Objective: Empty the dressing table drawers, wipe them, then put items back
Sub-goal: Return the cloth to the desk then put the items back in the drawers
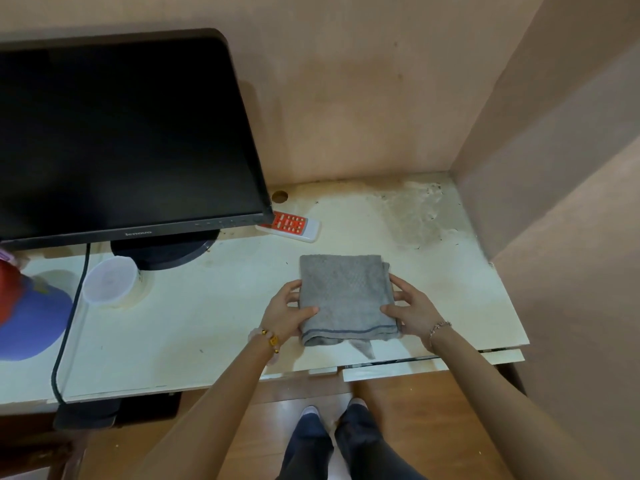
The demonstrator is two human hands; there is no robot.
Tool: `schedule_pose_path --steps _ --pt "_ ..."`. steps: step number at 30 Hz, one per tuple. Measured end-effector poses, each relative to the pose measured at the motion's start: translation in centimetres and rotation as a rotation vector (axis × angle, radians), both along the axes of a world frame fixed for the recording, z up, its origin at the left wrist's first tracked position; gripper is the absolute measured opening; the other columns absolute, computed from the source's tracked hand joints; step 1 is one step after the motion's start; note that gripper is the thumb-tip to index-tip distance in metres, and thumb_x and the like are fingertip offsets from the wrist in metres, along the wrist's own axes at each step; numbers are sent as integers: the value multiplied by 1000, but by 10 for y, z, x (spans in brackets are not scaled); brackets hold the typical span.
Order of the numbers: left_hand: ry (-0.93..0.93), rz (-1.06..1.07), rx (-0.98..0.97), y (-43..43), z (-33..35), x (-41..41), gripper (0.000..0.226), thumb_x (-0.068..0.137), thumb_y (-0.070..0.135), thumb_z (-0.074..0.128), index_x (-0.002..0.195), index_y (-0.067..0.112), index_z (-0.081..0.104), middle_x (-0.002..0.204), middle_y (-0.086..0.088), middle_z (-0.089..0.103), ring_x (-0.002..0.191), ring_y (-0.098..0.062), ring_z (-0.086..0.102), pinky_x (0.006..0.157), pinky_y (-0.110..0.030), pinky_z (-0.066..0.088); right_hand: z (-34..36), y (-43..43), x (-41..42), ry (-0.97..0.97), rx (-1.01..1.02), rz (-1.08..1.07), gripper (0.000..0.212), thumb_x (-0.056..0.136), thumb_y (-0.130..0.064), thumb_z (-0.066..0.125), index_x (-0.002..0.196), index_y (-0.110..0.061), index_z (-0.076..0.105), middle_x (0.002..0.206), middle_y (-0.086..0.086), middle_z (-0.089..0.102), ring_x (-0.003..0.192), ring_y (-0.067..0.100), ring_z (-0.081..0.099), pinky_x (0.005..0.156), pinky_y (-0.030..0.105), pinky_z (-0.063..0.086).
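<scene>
A folded grey cloth (pixel 346 299) lies on the pale table top (pixel 194 327), near the front edge. My left hand (pixel 287 313) grips its left side, thumb on top. My right hand (pixel 412 310) grips its right side the same way. A loose corner of the cloth hangs over the front edge. Below the table's front edge, on the right, a drawer front (pixel 433 367) shows, slightly out, its inside hidden.
A black monitor (pixel 121 140) on a round stand fills the back left. A white and red remote (pixel 291 225) lies behind the cloth. A clear plastic cup (pixel 110 280), a black cable (pixel 69 327) and a blue and red cap (pixel 31 317) are at left. Walls close the back and right.
</scene>
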State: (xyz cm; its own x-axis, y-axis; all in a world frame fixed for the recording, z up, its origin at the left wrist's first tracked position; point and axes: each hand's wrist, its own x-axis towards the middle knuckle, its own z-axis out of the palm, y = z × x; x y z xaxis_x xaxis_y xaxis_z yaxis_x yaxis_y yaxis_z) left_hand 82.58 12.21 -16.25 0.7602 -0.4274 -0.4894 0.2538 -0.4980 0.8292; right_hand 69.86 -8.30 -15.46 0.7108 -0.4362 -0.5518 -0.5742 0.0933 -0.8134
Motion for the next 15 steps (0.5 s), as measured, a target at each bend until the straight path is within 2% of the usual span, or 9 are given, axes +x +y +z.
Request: schedule_pose_path --steps 2,5,10,13,15 --pt "-60 -43 66 0 1 0 58 82 20 70 133 20 44 122 -7 56 110 -24 55 89 -46 51 -3 -1 -5 -5 -59 5 64 83 -10 64 136 -34 38 111 4 56 97 26 60 82 49 54" --pt "-182 -99 177 3 12 3 63 85 30 66 139 19 36 126 -5 55 106 -22 57 91 -38 50 0 -9 -9 -17 -148 -40 67 83 -15 67 141 -25 35 119 5 54 100 20 57 91 38 50" --pt "-673 -301 380 4 53 16 56 92 34 55 142 23 34 139 0 46 122 -20 46 94 -37 44 28 -27 -16 -75 -375 -45 59 87 -18 61 140 -23 36 125 4 52 104 18 54 85 26 41" --pt "-941 -390 369 -12 80 21 52 93 33 52 141 20 37 139 -1 47 124 -22 45 91 -36 43 54 -36 -23 -109 -596 -19 59 88 -23 60 141 -26 34 128 0 50 112 16 50 92 28 41" --pt "-1054 -436 308 -26 95 23 49 93 32 53 139 18 41 135 -1 51 122 -23 47 90 -35 42 72 -40 -31 -138 -740 -15 58 89 -24 58 141 -27 33 130 -2 48 117 14 48 94 26 38"
